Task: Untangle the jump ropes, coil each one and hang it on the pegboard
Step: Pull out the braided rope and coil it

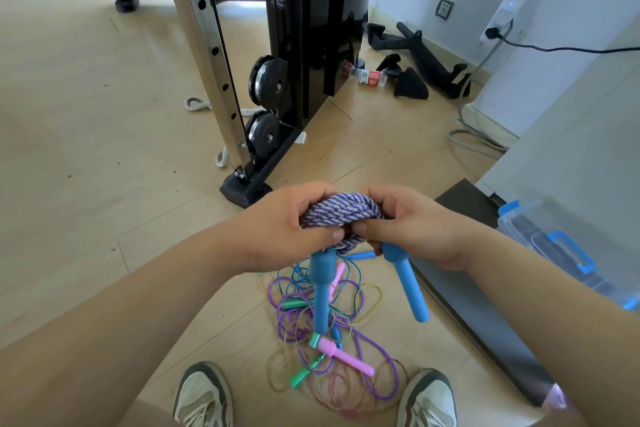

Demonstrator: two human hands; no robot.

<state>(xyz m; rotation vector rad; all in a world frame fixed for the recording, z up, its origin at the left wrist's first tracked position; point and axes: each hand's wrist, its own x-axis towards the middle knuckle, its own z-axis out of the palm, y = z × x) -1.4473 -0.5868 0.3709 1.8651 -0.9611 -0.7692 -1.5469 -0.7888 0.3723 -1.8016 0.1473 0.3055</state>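
Left grip (287,225), right grip (415,222) round rope coil (341,208), handles (320,288) dangling

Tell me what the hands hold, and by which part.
Both the left hand and right hand grip the braided jump rope by its coiled cord; its blue handles hang free below.

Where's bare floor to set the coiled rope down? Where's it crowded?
Free: bare floor left of the machine base and left shoe. Crowded: tangle of thin ropes between that and the right shoe, close to the dark mat.

Both hands (349,229) grip a coiled braided jump rope (341,210).
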